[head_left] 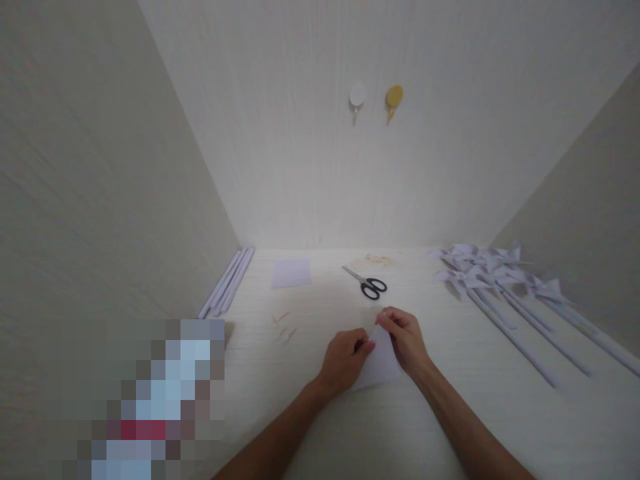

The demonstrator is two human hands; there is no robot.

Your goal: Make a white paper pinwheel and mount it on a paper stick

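A pale sheet of paper (381,363) lies between my two hands, low in the middle of the head view. My left hand (345,357) is closed on its left edge, thumb pressed on the paper. At the top corner, the fingers of my right hand (404,333) pinch the sheet. Whether the paper is folded there I cannot tell, as my fingers cover that part. Just beyond my hands rest scissors (369,285) with black handles, blades pointing to the far left.
Several paper pinwheels (480,267) on sticks are heaped at the right. A square of paper (291,273) lies at the back, with rolled paper sticks (227,283) left of it. Thin toothpick-like bits (284,330) are scattered nearby. Two hooks (394,97) are on the back wall. A blurred-out patch covers the lower left.
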